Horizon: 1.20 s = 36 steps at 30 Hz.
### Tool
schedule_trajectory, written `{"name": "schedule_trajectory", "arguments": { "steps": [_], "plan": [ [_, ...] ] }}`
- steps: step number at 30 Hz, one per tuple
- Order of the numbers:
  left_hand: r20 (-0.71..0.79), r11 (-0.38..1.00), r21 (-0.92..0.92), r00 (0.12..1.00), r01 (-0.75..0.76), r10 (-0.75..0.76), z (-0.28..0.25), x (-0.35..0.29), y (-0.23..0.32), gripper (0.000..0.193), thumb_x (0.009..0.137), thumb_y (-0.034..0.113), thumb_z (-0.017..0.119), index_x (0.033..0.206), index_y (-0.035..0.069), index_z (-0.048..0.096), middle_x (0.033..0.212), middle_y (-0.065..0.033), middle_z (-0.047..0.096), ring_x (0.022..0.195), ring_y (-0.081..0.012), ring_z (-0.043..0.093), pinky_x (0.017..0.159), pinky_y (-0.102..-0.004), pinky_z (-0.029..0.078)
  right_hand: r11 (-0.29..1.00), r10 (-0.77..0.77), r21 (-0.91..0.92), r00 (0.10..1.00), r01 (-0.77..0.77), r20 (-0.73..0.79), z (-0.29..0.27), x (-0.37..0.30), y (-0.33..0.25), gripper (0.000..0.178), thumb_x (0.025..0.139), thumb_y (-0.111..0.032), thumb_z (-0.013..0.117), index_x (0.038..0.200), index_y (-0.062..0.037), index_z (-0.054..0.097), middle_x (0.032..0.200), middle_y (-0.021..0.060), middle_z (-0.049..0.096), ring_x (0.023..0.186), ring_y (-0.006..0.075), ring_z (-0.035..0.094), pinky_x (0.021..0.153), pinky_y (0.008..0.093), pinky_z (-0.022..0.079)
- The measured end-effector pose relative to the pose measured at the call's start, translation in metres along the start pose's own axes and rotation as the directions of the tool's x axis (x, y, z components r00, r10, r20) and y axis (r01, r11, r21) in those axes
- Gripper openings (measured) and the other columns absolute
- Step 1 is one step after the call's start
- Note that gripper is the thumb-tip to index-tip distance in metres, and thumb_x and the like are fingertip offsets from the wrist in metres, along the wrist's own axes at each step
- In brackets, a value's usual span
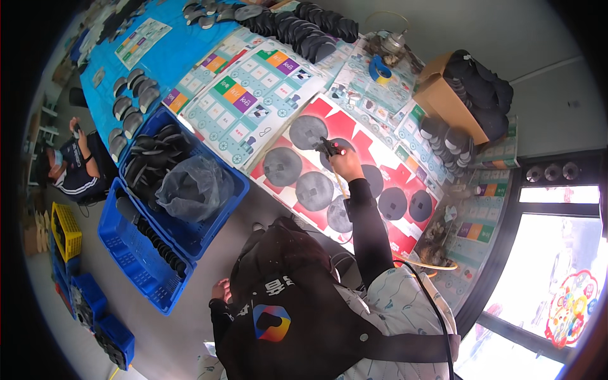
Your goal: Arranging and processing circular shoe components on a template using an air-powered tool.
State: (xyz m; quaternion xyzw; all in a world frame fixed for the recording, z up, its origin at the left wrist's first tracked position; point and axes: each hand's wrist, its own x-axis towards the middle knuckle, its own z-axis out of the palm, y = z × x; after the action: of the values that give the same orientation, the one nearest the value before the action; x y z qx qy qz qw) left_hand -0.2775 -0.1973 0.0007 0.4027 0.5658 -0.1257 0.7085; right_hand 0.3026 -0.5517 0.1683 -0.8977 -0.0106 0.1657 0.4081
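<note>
Black spray gun [329,147] in right hand [348,167], over dark grey discs [282,167] on a red-and-white sheet [337,114], centre of frame.
Grips the gun in a closed fist; cannot tell the grip of the left hand [221,289], lower left of centre.

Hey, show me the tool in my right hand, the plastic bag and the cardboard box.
Tool [327,146]: head view, on its black body.
Plastic bag [192,188]: head view, on its crumpled middle.
Cardboard box [447,103]: head view, on its brown side.
</note>
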Motion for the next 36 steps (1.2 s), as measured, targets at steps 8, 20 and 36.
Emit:
{"name": "schedule_trajectory", "arguments": {
  "steps": [8, 20, 36],
  "plan": [
    [0.004, 0.982, 0.184, 0.999, -0.043, 0.043, 0.004, -0.002, 0.012, 0.038, 0.096, 0.018, 0.059, 0.131, 0.003, 0.054, 0.122, -0.0171, 0.063, 0.108, -0.0284, 0.063, 0.077, -0.0371, 0.053, 0.999, 0.027, -0.018, 0.998, -0.028, -0.055, 0.002, -0.002, -0.004, 0.034, 0.079, -0.021, 0.063, 0.108, -0.0044, 0.072, 0.097, 0.0300, 0.067, 0.098, 0.0463, 0.064, 0.087, 0.0503, 0.051],
    [-0.023, 0.995, 0.096, 1.000, -0.001, 0.003, 0.006, -0.006, 0.012, 0.039, 0.095, 0.017, 0.058, 0.132, 0.003, 0.053, 0.124, -0.0190, 0.061, 0.110, -0.0310, 0.062, 0.083, -0.0401, 0.052, 1.000, 0.016, -0.025, 0.999, -0.016, -0.028, -0.001, -0.005, -0.001, 0.033, 0.080, -0.020, 0.061, 0.108, -0.0057, 0.072, 0.098, 0.0305, 0.066, 0.099, 0.0469, 0.063, 0.088, 0.0500, 0.051],
    [-0.013, 0.999, 0.039, 1.000, 0.011, -0.010, 0.004, 0.002, 0.007, 0.035, 0.096, 0.017, 0.056, 0.129, 0.004, 0.054, 0.117, -0.0145, 0.064, 0.103, -0.0261, 0.064, 0.080, -0.0384, 0.054, 0.993, -0.079, -0.091, 0.989, 0.068, -0.125, 0.007, 0.006, 0.030, 0.019, 0.072, -0.014, 0.064, 0.086, -0.0017, 0.070, 0.067, 0.0164, 0.066, 0.070, 0.0312, 0.069, 0.064, 0.0404, 0.052]
  ]
}}
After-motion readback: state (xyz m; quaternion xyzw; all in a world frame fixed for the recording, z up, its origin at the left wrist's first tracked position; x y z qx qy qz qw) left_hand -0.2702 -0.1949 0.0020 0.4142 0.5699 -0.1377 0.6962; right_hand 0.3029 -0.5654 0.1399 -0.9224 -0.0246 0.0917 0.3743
